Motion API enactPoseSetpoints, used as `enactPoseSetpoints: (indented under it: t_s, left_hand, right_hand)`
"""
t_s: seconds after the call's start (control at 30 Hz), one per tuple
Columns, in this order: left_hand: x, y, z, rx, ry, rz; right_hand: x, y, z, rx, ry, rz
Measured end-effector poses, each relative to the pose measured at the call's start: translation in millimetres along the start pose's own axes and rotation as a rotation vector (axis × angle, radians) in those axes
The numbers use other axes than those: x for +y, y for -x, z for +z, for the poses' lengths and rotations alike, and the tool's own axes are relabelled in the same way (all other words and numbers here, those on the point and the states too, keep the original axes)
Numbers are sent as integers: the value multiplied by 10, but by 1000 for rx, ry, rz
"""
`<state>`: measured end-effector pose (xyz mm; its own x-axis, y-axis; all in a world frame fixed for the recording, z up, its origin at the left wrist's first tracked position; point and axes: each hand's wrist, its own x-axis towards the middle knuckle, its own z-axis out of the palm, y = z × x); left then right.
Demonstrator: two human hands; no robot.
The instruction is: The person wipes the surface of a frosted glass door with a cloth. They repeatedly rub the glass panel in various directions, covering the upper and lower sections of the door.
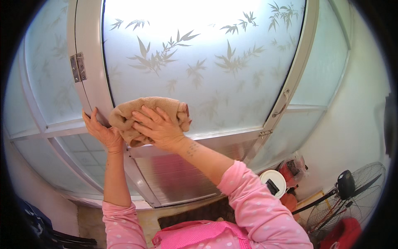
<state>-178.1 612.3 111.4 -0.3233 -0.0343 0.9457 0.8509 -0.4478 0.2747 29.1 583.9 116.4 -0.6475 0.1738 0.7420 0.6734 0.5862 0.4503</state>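
A folded light-brown cloth [149, 104] lies against the lower left corner of a frosted glass pane [192, 93] printed with bamboo leaves. My right hand [160, 129] presses it there, fingers spread over its face. The cloth hides that corner of the pane and part of the frame. Just to the left, my left hand [104, 132] rests on the pale door frame [90, 90], its fingers apart and its wrist beside the cloth's edge. Nothing shows in its grasp.
A metal hinge [78, 67] sits at the door's left, a pull handle [281, 103] and a bolt [265, 133] at its right. On the lower right stand a white-lidded bucket [273, 177], a red bag [292, 169] and a fan [348, 193]. A dark mat [192, 216] lies below.
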Motion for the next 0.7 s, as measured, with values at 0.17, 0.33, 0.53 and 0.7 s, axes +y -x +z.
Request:
enactPoseSetpoints:
  t_s: [0.17,0.33,0.53,0.7]
  left_hand:
    - [138,-10,-28,-32,-34,-85]
    - [95,-4,-16,-18,-8,-97]
    - [40,13,36,-1,-44,-65]
    - [-2,33,54,-3,-64,-45]
  right_hand:
    - [445,685,-586,-63,-37,-23]
    - [979,1840,-1328,-327,53,89]
    - [1271,2506,-1548,-337,141,312]
    - [765,1999,-871,-259,97,126]
